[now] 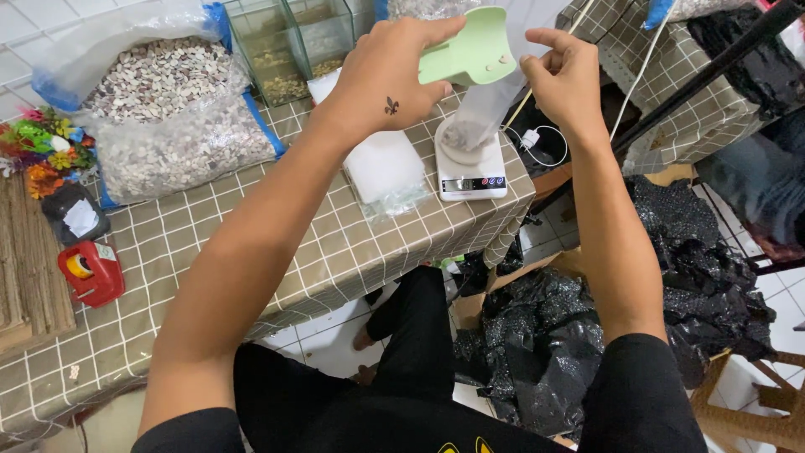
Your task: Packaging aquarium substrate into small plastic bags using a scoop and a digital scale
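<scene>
A pale green scoop point(466, 52) is clasped in the left hand's point(387, 80) grip and tipped over a clear bag point(485, 113), pinched just beside by the right hand point(563, 77), standing partly filled on the scale point(471, 172) below; filling appears unfinished.

The left hand point(387, 80) tips a green scoop point(470, 52) over a clear bag point(485, 113) on a white scale point(471, 172), the right hand point(563, 77) holding the bag's mouth.

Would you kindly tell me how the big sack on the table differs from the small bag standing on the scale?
The big sack lies bulging on the table; the small bag stands on the scale, right hand at its mouth. The sack is nearly full, the bag only at its bottom. Both are clear plastic.
</scene>
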